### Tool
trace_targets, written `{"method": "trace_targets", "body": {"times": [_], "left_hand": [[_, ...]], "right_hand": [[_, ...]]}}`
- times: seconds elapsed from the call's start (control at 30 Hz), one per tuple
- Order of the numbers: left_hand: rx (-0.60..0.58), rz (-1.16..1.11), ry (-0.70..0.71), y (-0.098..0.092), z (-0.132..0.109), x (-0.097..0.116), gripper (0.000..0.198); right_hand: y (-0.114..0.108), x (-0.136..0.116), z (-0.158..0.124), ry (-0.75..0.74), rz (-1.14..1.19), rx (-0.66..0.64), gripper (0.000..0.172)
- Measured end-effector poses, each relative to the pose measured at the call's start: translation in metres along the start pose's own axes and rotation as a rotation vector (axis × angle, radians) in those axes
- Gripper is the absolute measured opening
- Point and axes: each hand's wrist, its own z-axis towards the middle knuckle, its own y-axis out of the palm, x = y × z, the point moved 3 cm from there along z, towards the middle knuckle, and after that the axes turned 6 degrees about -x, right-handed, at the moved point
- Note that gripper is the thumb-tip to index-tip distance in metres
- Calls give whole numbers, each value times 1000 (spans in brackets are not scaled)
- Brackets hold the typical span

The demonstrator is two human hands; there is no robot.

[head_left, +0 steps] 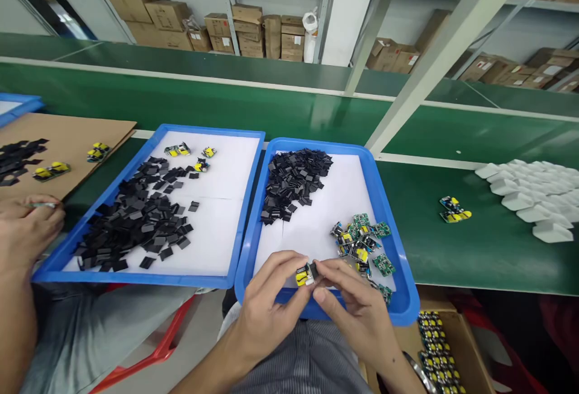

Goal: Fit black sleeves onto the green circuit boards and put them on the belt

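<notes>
My left hand (268,306) pinches a small circuit board (303,277) with a yellow component, above the near edge of the right-hand blue tray (409,285). Against the board's right side, the fingertips of my right hand (357,306) grip a small black piece (313,270); whether it is stuck to the board cannot be made out. Beyond my right hand, several green boards with yellow parts (360,254) lie in a loose cluster. A heap of flat black pieces (296,180) covers the far left of the same tray.
A second blue tray (199,279) on the left holds black pieces (136,213) and several boards. A co-worker's hand (27,225) is at far left by a cardboard sheet (85,125). White plastic parts (538,195) and boards (455,210) lie right; an open carton (474,358) of boards stands below.
</notes>
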Motion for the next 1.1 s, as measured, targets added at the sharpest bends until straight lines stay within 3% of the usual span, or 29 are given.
{"method": "trace_targets", "body": {"times": [0.07,0.27,0.53,0.67,0.73,0.8,0.9,1.0,1.1], "left_hand": [[11,-2,36,1,-2,0,46],[27,50,69,3,-10,-4,52],[74,155,52,-1,-9,-7,44],[7,130,57,2,-2,-1,40],[-18,164,39,3,3,1,51],[-56,209,60,4,9,-1,57],[-212,288,177,12,15,-8,36],[-296,369,264,25,16,-16,27],[-327,434,309,39,18,-21,27]], "right_hand": [[3,0,-4,-8,-11,-8,44],[10,2,-4,-13,-42,45,38],[22,-4,7,-41,-99,-45,37],[12,-12,11,-148,-186,121,29],[-17,-13,13,-176,-313,257,20],[-66,-9,12,-125,-522,427,16],[-157,5,2,18,-886,656,26],[-227,28,-7,62,-1037,711,43],[-262,49,-6,66,-1166,703,45]]}}
